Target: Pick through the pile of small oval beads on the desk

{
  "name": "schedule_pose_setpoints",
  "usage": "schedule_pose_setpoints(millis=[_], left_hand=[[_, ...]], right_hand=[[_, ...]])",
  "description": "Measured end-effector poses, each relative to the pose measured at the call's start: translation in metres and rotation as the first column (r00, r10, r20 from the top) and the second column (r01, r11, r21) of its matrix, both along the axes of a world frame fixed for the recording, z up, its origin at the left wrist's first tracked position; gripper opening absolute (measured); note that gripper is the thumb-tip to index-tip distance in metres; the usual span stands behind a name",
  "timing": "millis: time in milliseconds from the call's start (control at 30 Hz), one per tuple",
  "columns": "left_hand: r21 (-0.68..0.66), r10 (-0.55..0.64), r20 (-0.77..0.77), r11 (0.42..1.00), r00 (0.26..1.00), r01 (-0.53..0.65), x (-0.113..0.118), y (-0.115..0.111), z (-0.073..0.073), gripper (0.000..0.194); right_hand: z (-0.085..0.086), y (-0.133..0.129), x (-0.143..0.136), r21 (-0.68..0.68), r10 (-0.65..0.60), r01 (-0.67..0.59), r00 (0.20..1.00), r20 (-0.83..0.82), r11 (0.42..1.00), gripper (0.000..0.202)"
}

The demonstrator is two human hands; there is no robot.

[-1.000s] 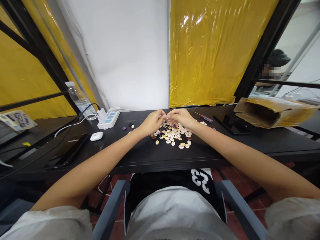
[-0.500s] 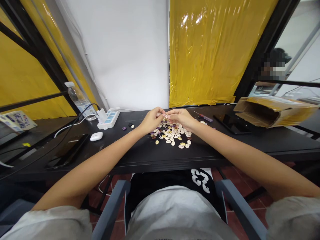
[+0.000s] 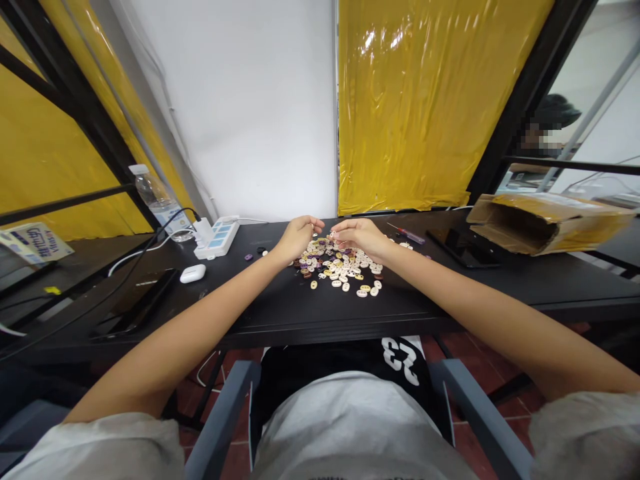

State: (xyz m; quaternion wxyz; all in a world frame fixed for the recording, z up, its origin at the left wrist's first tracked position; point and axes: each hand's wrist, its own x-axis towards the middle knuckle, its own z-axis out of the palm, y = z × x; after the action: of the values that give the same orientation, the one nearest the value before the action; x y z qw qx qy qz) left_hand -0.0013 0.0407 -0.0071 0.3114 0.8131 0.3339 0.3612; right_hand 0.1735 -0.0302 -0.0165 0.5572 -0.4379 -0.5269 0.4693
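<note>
A loose pile of small oval button-like pieces, mostly cream with some yellow, purple and brown ones, lies on the black table. Several show dark holes or marks. Just over the pile's far left side, my left hand is closed with its fingers curled toward the right; a small white button shows at the fingertips. Opposite it, my right hand pinches another white button between thumb and fingers. A narrow gap separates the two hands. Part of the pile is hidden beneath them.
On the left are a power strip, a white earphone case, a dark phone and a plastic bottle. To the right lie a screwdriver, another phone and an open cardboard box. A person is beyond the frame.
My hands were together at the fingertips and have drawn slightly apart. The left one has shifted a little left, while the right still pinches its white button.
</note>
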Motion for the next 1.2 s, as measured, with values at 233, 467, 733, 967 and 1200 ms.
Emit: schedule_pose_setpoints(millis=[233, 467, 733, 967, 1200], left_hand=[[-0.268, -0.068, 0.300, 0.951, 0.951, 0.153, 0.009, -0.011, -0.003, 0.020], [-0.257, -0.112, 0.269, 0.949, 0.957, 0.183, 0.005, -0.014, 0.002, 0.009], [-0.222, -0.089, 0.264, 0.964, 0.960, 0.150, 0.004, -0.011, 0.001, 0.019], [-0.340, -0.101, 0.304, 0.917, 0.947, 0.207, 0.004, -0.016, 0.004, 0.006], [-0.380, -0.049, 0.315, 0.908, 0.948, 0.174, 0.002, -0.020, 0.009, 0.008]], right_hand=[[-0.001, 0.002, 0.002, 0.022, 0.012, -0.012, 1.000, 0.021, 1.000, 0.014], [0.000, -0.001, 0.001, 0.011, -0.013, 0.012, 0.998, 0.064, 1.000, 0.010], [0.003, -0.003, 0.000, 0.017, -0.025, 0.024, 0.998, 0.054, 1.000, 0.010], [0.001, 0.000, 0.001, 0.033, -0.021, 0.018, 0.997, 0.080, 0.999, 0.010], [0.001, -0.001, 0.002, 0.038, -0.022, 0.019, 0.996, 0.084, 0.999, 0.010]])
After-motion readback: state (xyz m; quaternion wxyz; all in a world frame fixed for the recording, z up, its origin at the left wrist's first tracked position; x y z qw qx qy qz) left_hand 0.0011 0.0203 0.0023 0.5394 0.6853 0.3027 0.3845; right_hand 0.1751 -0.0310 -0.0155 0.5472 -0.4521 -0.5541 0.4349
